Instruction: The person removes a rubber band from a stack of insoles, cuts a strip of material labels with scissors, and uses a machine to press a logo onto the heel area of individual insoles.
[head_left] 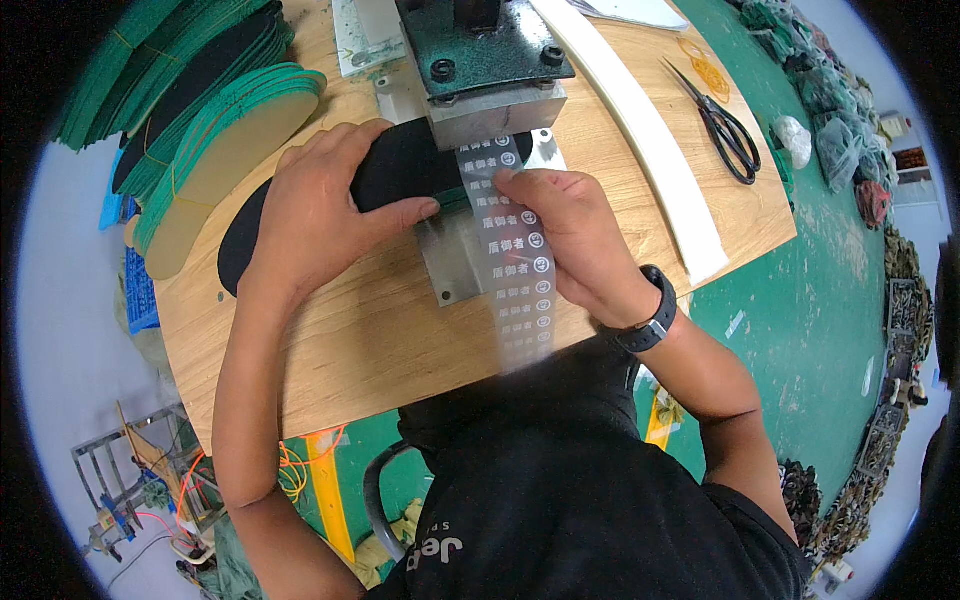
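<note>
A black insole (400, 165) lies under the square metal head (500, 112) of a press, over its metal base plate (450, 265). My left hand (325, 205) grips the insole from above, fingers toward its far edge and thumb along the near edge. Across the insole's right part runs a translucent strip of printed film (515, 245), with repeated white marks, hanging toward the table's near edge. My right hand (575, 235) pinches this strip between thumb and fingers just in front of the press head; the other fingers are curled. The insole's right end is partly hidden by the strip.
Bundled green-edged insoles (235, 145) are stacked at the left. A white curved strip (640, 130) lies right of the press. Black-handled scissors (730, 140) and yellow rubber bands (705, 70) lie on the wooden table's (350, 340) right side. Bags (840, 140) line the floor.
</note>
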